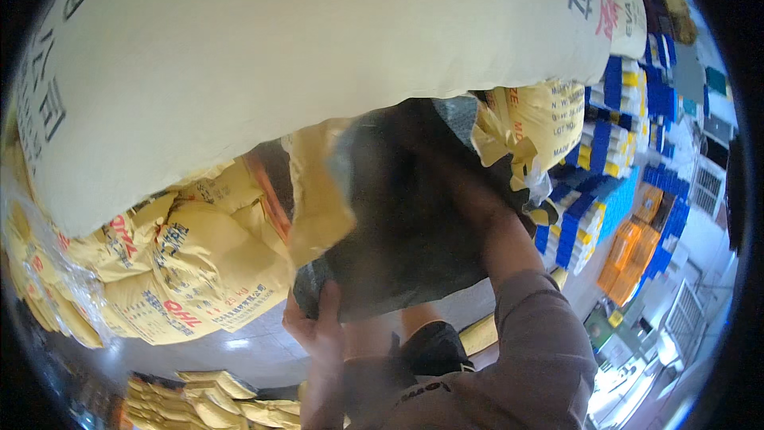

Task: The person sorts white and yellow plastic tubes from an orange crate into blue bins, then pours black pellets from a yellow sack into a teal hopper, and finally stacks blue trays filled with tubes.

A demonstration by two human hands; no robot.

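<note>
A large cream sack [263, 56] filled the top of the view, lying across the upper frame close to the camera. Beneath it the person held a dark grey sack [398, 223] up in front of the chest, its lower edge sagging toward the left.

The left hand [314, 322] gripped the lower left corner of the dark sack, its fingers [328, 296] curled and clamped on the cloth. The right hand [469, 191] reached up along the sack's right side under the cream sack; it was blurred and partly hidden, so I could not tell how its fingers were set. The right arm wore a mauve sleeve [541, 350].

Behind and to the left stood a stack of yellow sacks [183, 271], with more yellow sacks [207, 402] on the floor [263, 346] below. Another yellow sack [541, 123] sat to the right of the dark one. Farther right were blue and yellow crates [593, 167] stacked high, and orange crates [629, 259] beside them.
</note>
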